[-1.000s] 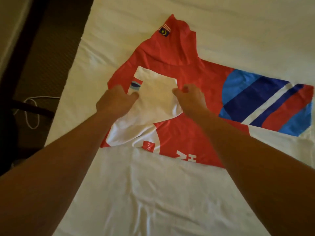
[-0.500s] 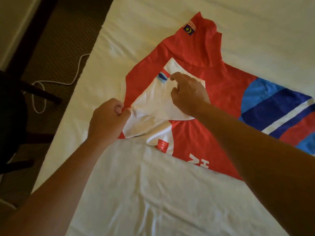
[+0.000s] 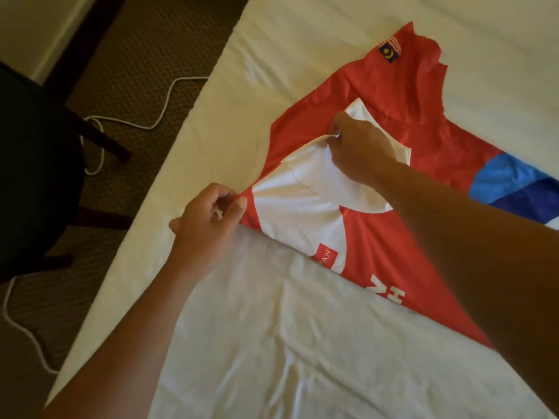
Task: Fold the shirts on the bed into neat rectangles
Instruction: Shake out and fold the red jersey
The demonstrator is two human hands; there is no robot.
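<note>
Two hands work one red shirt (image 3: 390, 237) lying flat on the bed (image 3: 272, 358) near its left edge: the left hand (image 3: 208, 219) has a narrow grip pinching the shirt's corner at the shoulder, and the right hand (image 3: 360, 146) pinches the edge of the folded-in white sleeve (image 3: 302, 195). In my judgement the step is squaring this sleeve fold. Both grips should draw the cloth taut, lay the crease straight and parallel to the shirt's side, then press it flat before release.
</note>
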